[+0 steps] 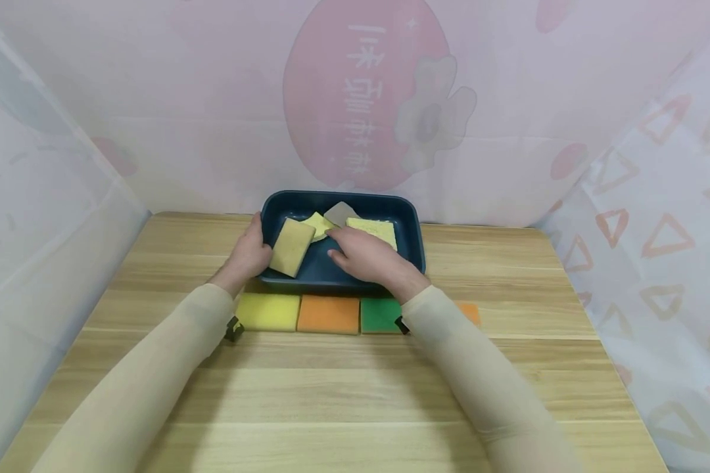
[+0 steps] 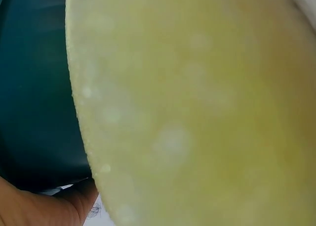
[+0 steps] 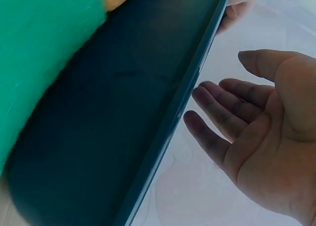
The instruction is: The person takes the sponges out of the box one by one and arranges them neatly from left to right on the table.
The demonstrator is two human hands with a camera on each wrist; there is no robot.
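- The left hand [image 1: 247, 255] is at the left rim of a dark blue tray [image 1: 407, 223], its fingers curled round a tan sponge [image 1: 292, 247] that leans tilted over the tray's front-left corner.
- In the left wrist view that tan sponge [image 2: 197, 102] fills nearly the whole picture, with the tray's dark wall [image 2: 34, 97] beside it and a bit of the hand at the bottom edge.
- The right hand [image 1: 367, 258] lies over the middle of the tray, fingers loose and slightly spread – it holds nothing; the right wrist view shows the palm [image 3: 269, 137] open above the tray's rim [image 3: 182, 102].
- Inside the tray, further back, lie a yellow sponge [image 1: 318, 225], a grey-brown sponge [image 1: 340, 213] and a pale yellow sponge [image 1: 374, 230] close by the right hand's fingertips.
- On the bench [image 1: 343, 394], just in front of the tray, a row of sponges lies side by side – a yellow one [image 1: 269, 312], an orange one [image 1: 328, 314], a green one [image 1: 380, 315] and another orange one [image 1: 469, 312] partly hidden by the right sleeve.
- Both arms wear beige sleeves [image 1: 171, 368].
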